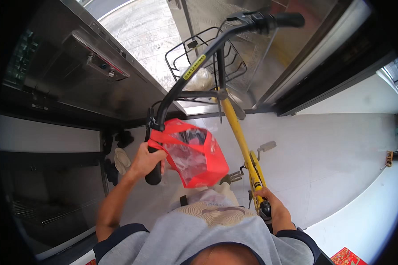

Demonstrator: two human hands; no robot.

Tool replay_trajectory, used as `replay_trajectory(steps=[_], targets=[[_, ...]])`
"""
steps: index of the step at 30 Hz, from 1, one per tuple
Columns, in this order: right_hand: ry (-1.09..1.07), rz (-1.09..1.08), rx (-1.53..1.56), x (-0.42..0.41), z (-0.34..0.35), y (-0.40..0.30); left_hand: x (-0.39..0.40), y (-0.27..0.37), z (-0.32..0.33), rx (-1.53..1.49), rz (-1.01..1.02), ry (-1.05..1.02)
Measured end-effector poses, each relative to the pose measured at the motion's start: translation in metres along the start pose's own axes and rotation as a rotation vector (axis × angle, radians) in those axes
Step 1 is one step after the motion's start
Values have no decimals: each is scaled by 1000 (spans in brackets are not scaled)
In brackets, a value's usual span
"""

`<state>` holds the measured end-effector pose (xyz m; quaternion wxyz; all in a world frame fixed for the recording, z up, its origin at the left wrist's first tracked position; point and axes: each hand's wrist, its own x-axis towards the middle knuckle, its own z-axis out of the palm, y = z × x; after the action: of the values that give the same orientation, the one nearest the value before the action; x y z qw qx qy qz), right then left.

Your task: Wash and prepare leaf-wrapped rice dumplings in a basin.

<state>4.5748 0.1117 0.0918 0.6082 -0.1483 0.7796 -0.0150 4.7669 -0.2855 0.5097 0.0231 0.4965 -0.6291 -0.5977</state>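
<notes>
My left hand (150, 160) is closed around the left handlebar grip (154, 175) of a yellow bicycle, with the strap of a red bag (215, 162) caught at the same place. The bag has transparent panels and hangs beside the grip; its contents are blurred. On my other side, my right hand (271, 201) grips the yellow bicycle frame (240, 135) just ahead of the black saddle (265, 210). Black handlebars (180, 79) with a yellow label bearing writing curve across the view. Ahead of them, a black wire basket (240, 71) holds a clear plastic-wrapped bundle (199, 79).
The front of the bicycle is in a doorway, between a dark metal door (69, 76) on the left and another metal door panel (248, 59). Outside lies stone paving (146, 36). Several shoes (122, 160) stand by a dark cabinet (59, 185). White tiles (305, 159) cover the floor.
</notes>
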Motion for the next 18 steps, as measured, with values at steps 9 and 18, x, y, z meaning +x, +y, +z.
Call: replay_trajectory(steps=[9, 18], targets=[[-35, -25, -17, -14, -20, -13, -30, 0, 10, -61, 22, 51], [352, -679, -478, 3, -136, -35, -30, 7, 10, -36, 96, 17]])
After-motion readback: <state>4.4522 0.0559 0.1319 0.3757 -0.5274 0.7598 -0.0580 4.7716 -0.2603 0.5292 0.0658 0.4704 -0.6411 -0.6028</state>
